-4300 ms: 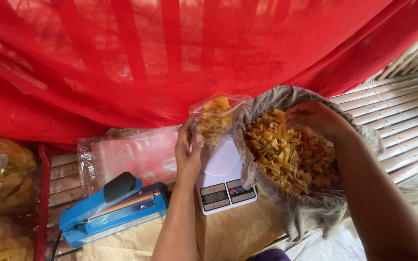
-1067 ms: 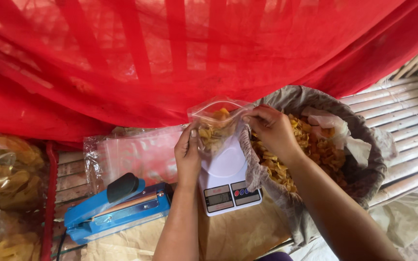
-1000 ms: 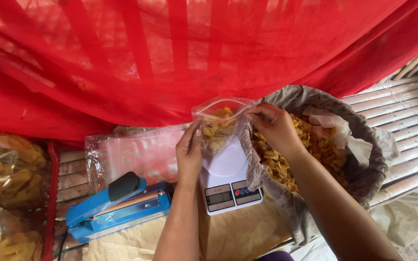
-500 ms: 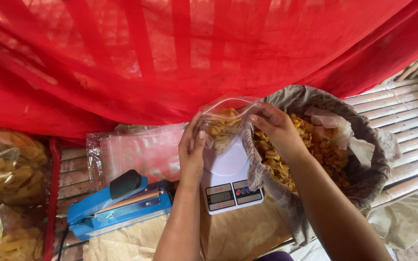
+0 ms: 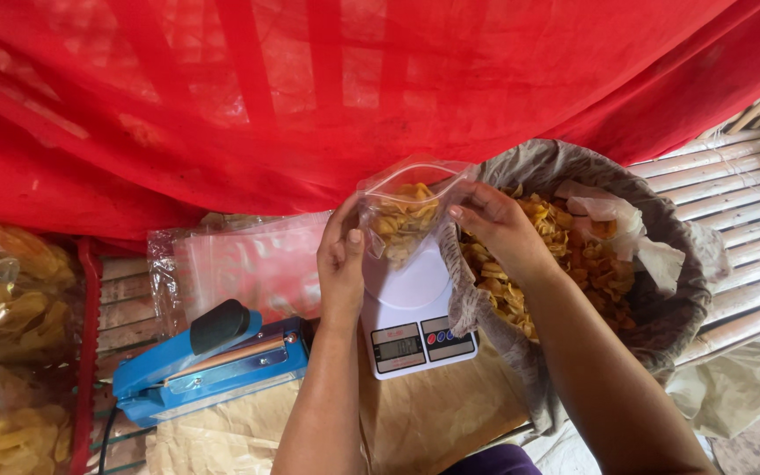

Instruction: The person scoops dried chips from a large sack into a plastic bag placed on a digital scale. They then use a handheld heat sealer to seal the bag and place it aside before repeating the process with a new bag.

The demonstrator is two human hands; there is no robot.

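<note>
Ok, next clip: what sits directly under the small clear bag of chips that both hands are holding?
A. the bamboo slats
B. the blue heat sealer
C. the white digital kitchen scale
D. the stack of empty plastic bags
C: the small clear bag, held by the left hand and right hand, is above the white digital kitchen scale.

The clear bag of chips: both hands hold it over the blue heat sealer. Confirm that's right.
Not quite. Both the left hand and the right hand do hold the clear bag of chips, but over the white kitchen scale, not the blue heat sealer, which lies further left. The head view shows it.
</note>
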